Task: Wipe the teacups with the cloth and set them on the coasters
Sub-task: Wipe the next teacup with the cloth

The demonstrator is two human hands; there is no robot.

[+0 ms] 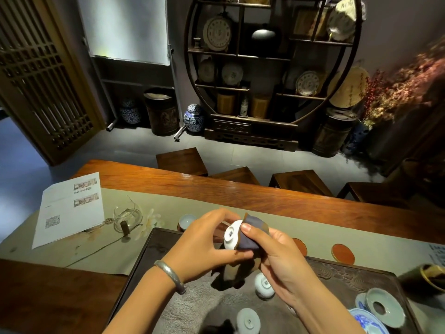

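Observation:
My left hand [207, 242] holds a white teacup [231, 235] tipped so its blue-marked base faces me. Against the cup's side my right hand [277, 256] presses a dark blue-brown cloth [252, 236], whose tail hangs down toward the tray. Two more white cups lie upside down on the grey mat: one [264, 285] under my right wrist, one [248, 320] nearer me. Another cup [186, 221] stands upright on a coaster at the tray's far left corner. Two round red-brown coasters [343, 252] [300, 245] lie bare on the runner to the right.
A dark wooden tea tray [154, 249] sits on a green runner on the long wooden table. A glass pitcher [127, 216] and printed sheet [69, 208] lie at the left. Blue-and-white saucers and a lid [384, 307] sit at the lower right. Stools stand beyond the table.

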